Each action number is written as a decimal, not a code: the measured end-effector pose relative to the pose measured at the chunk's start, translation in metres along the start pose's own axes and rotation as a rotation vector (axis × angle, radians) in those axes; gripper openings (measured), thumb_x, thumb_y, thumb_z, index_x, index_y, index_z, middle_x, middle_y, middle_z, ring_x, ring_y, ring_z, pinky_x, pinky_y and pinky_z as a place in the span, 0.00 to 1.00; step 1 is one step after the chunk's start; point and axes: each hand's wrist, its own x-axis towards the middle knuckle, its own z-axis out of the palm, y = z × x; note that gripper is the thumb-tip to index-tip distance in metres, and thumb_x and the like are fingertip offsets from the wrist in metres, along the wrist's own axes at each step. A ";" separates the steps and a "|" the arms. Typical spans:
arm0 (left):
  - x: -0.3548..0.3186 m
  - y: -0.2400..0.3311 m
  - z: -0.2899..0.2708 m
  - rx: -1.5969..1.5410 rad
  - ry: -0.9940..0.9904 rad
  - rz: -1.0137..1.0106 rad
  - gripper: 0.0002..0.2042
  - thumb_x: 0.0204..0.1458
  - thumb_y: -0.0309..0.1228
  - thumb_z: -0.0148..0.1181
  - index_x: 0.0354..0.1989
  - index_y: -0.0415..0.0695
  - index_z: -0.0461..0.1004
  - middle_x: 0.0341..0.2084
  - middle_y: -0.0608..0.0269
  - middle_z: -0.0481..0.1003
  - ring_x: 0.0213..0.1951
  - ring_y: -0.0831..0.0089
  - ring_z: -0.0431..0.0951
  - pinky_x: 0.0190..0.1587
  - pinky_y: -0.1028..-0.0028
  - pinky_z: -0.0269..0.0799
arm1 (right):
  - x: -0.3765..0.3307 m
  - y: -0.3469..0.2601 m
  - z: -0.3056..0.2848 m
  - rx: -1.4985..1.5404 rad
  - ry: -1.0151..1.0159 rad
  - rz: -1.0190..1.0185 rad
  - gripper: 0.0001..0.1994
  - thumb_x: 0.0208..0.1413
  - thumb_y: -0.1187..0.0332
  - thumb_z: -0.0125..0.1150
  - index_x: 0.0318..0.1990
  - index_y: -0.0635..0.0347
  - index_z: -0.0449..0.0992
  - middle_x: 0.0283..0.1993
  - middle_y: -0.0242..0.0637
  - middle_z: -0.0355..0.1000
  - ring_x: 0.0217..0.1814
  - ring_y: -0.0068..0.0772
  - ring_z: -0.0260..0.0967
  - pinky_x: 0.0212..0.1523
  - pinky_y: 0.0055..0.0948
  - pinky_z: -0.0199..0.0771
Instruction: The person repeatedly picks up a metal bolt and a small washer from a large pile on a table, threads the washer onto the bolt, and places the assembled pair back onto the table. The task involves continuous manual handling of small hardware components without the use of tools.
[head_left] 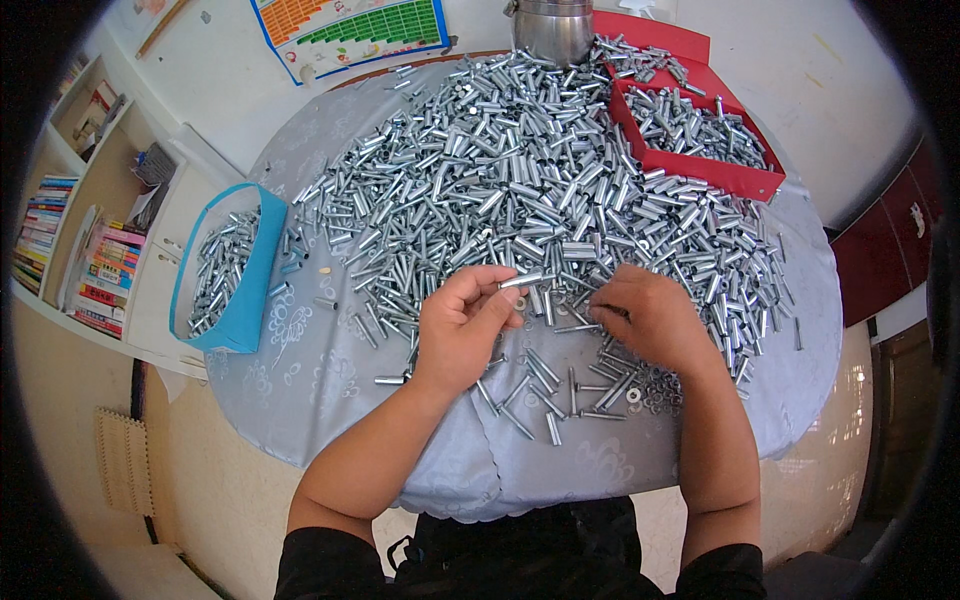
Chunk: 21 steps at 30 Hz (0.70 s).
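My left hand [462, 318] is closed, pinching a short silver metal sleeve [523, 280] between thumb and fingers, just above the near side of the pile. To its right, my right hand [648, 315] reaches down with curled fingers at the edge of the heap; whatever the fingertips hold is hidden. A large heap of silver sleeves and bolts [500, 170] spreads across the table beyond both hands. Nearer to me, between my forearms, several long thin bolts [541, 370] lie loose. By my right wrist is a small cluster of washers and nuts [660, 390].
A blue bin [262, 270] of metal parts stands at the table's left edge. At the far right sits a red box [700, 172], also filled with parts. Behind the heap is a steel pot [553, 32]. A patterned silver-grey cloth [330, 400] covers the round table.
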 end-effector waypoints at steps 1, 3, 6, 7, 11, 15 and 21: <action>0.000 0.000 0.000 -0.003 -0.003 0.001 0.09 0.57 0.21 0.57 0.46 0.36 0.74 0.34 0.58 0.79 0.29 0.78 0.78 0.33 0.78 0.76 | -0.001 -0.001 -0.001 -0.019 -0.009 0.015 0.05 0.49 0.68 0.61 0.30 0.57 0.79 0.30 0.40 0.71 0.34 0.46 0.72 0.35 0.42 0.73; 0.000 0.000 0.000 -0.008 -0.003 0.002 0.09 0.57 0.21 0.57 0.46 0.36 0.74 0.34 0.58 0.80 0.29 0.78 0.78 0.33 0.78 0.76 | -0.002 -0.004 -0.005 -0.055 -0.030 0.041 0.05 0.48 0.68 0.61 0.29 0.57 0.78 0.29 0.40 0.70 0.34 0.46 0.72 0.35 0.42 0.73; -0.001 0.000 -0.001 -0.003 0.001 -0.017 0.10 0.57 0.21 0.57 0.46 0.36 0.74 0.34 0.59 0.80 0.29 0.78 0.78 0.33 0.78 0.76 | -0.005 0.001 -0.010 -0.090 -0.087 0.058 0.05 0.47 0.67 0.62 0.29 0.58 0.78 0.29 0.39 0.70 0.34 0.45 0.71 0.35 0.42 0.72; -0.001 0.000 -0.001 0.005 -0.003 -0.018 0.10 0.57 0.21 0.57 0.46 0.36 0.74 0.34 0.59 0.80 0.29 0.78 0.78 0.33 0.79 0.76 | -0.004 0.000 -0.010 -0.069 -0.067 0.055 0.05 0.47 0.67 0.62 0.29 0.58 0.78 0.29 0.39 0.70 0.34 0.45 0.71 0.35 0.42 0.72; -0.001 -0.001 0.001 -0.006 -0.019 -0.020 0.10 0.57 0.22 0.56 0.48 0.36 0.74 0.35 0.59 0.80 0.29 0.78 0.78 0.33 0.79 0.76 | -0.002 0.000 -0.010 -0.002 -0.036 0.044 0.04 0.47 0.68 0.62 0.29 0.57 0.79 0.29 0.39 0.70 0.34 0.45 0.71 0.34 0.42 0.72; -0.002 -0.001 0.000 -0.016 -0.014 -0.044 0.11 0.58 0.22 0.55 0.48 0.36 0.74 0.35 0.59 0.80 0.30 0.77 0.79 0.33 0.78 0.76 | -0.003 0.003 -0.008 0.012 -0.053 0.002 0.04 0.47 0.69 0.62 0.30 0.56 0.79 0.29 0.39 0.69 0.34 0.44 0.71 0.34 0.41 0.72; -0.003 -0.005 -0.002 0.036 -0.045 -0.008 0.11 0.57 0.19 0.55 0.48 0.35 0.74 0.35 0.60 0.78 0.35 0.76 0.80 0.39 0.77 0.77 | -0.003 -0.002 -0.006 0.013 -0.076 0.037 0.04 0.48 0.69 0.62 0.31 0.55 0.79 0.29 0.38 0.69 0.35 0.43 0.72 0.35 0.40 0.72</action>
